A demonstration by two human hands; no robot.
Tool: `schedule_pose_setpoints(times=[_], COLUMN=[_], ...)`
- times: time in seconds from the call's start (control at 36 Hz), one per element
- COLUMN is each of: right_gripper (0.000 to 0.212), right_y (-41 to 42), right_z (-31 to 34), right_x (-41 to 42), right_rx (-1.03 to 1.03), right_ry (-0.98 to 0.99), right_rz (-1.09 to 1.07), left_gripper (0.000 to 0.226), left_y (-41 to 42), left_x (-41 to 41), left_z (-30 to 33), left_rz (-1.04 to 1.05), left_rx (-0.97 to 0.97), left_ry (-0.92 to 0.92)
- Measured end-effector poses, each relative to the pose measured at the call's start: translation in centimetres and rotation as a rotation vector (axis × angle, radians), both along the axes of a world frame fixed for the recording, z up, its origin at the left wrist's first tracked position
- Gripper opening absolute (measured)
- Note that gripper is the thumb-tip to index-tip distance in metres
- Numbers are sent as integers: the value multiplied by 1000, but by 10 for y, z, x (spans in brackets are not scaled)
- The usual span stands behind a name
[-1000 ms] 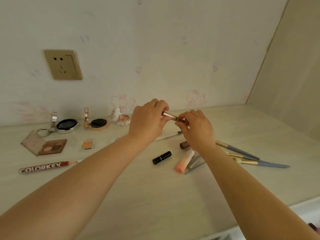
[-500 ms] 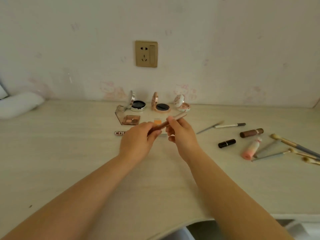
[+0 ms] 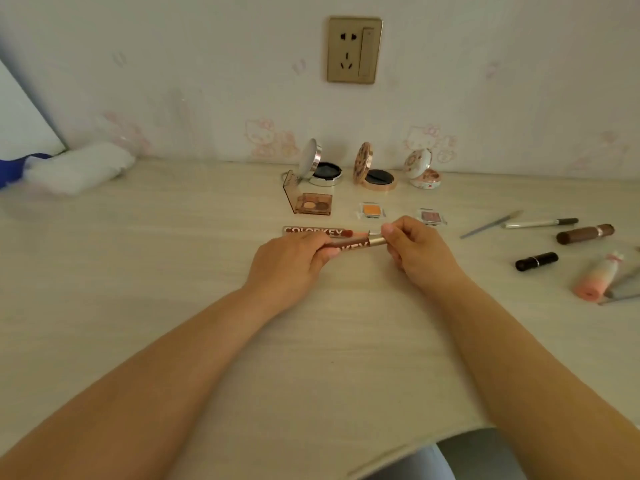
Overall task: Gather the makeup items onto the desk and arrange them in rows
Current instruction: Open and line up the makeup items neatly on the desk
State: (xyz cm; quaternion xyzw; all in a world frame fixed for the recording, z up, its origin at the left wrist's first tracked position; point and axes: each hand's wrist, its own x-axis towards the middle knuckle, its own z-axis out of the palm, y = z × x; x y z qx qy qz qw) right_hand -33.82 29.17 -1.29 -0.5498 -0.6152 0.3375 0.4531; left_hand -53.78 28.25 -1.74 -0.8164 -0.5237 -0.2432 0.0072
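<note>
Both hands hold one brown lip gloss tube (image 3: pixel 349 244) with white lettering and a gold cap, level above the desk (image 3: pixel 173 271). My left hand (image 3: pixel 291 259) grips its left end; my right hand (image 3: pixel 415 251) pinches the gold cap end. Just behind it lies a second lettered lip gloss (image 3: pixel 317 231). Further back, three open compacts (image 3: pixel 320 168) (image 3: pixel 374 169) (image 3: pixel 424 171) stand in a row by the wall, with an eyeshadow palette (image 3: pixel 308 199), an orange pan (image 3: pixel 371 210) and a mauve pan (image 3: pixel 430 216) in a row before them.
To the right lie loose items: a thin metal tool (image 3: pixel 490 224), a white pen (image 3: pixel 540 222), a brown tube (image 3: pixel 585 233), a black lipstick (image 3: pixel 536 260), a pink tube (image 3: pixel 597 280) and brush handles (image 3: pixel 623 292). White cloth (image 3: pixel 79 168) sits far left. The desk's front edge curves at bottom right.
The view swung left from the loose pile to the arranged rows. Both hands carried the tube leftward and lowered it to just in front of the first lettered lip gloss.
</note>
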Motion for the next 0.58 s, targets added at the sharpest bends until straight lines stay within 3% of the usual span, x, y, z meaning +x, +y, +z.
schedule_pose_setpoints(times=[0.17, 0.28, 0.58], right_gripper=[29, 24, 23], right_y=[-3, -6, -12], right_z=[-1, -1, 1], right_x=[-1, 0, -3], right_rx=[12, 71, 10], right_ry=[22, -66, -22], right_rz=[16, 40, 18], left_gripper=[29, 29, 25], left_y=[0, 0, -5], left_x=[0, -3, -7], left_z=[-2, -5, -5], left_rz=[-4, -17, -68], left_rx=[-53, -160, -99], left_ry=[-20, -78, -183])
